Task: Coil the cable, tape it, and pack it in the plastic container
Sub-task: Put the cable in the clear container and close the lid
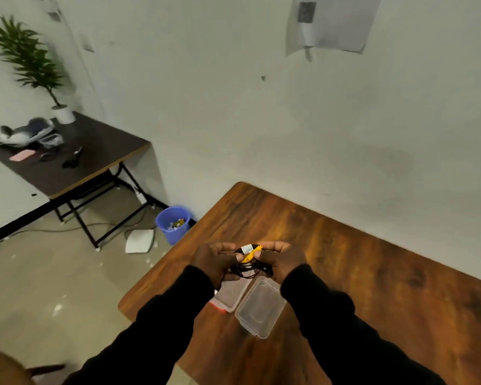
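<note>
A thin black cable (pixel 252 269) with yellow and white plug ends (pixel 250 252) hangs bunched in loops between my two hands, above the wooden table (pixel 372 273). My left hand (pixel 215 261) grips the bundle's left side and my right hand (pixel 279 259) pinches its right side by the plugs. Directly below them lies a clear plastic container (pixel 260 308), open side up, with a second clear piece, apparently its lid, (pixel 231 295) beside it on the left. I see no tape.
The table's left edge and near corner (pixel 128 304) lie close to the container. On the floor to the left stand a blue bin (pixel 173 223) and a dark side table (pixel 75 159) with clutter and a potted plant. A white wall runs behind.
</note>
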